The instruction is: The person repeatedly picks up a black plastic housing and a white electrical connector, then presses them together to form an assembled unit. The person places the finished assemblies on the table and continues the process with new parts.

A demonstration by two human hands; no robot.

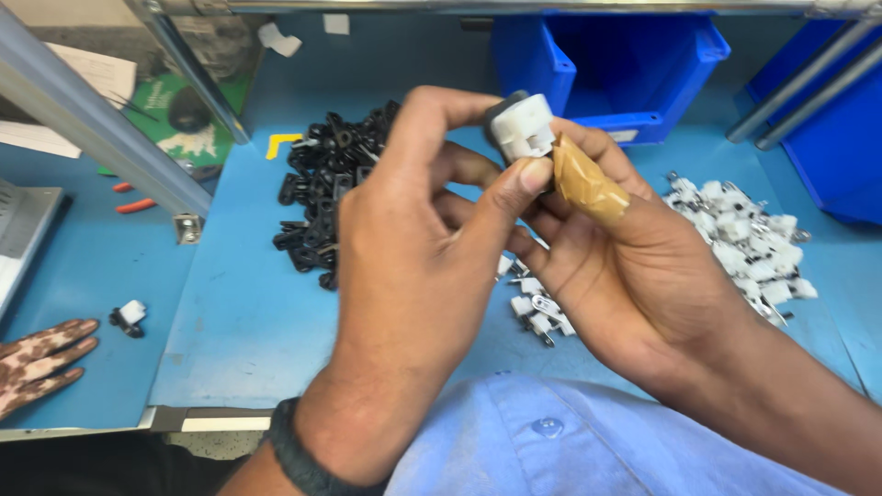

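My left hand (pixel 413 248) and my right hand (pixel 625 266) are raised together over the blue table (pixel 239 312). Between their fingertips they pinch a small white plastic part with a black piece behind it (pixel 520 127). My right forefinger is wrapped in brown tape (pixel 586 184). Behind my left hand lies a heap of black plastic parts (pixel 326 184). A heap of white plastic parts with metal pins (pixel 749 243) lies to the right. A few white parts (pixel 537 308) rest under my hands.
A blue bin (pixel 611 64) stands at the back, another blue bin (pixel 836 138) at the right edge. A grey metal frame post (pixel 101 138) crosses the left. Another person's hand (pixel 41 363) rests at the far left near one assembled black and white part (pixel 129 317).
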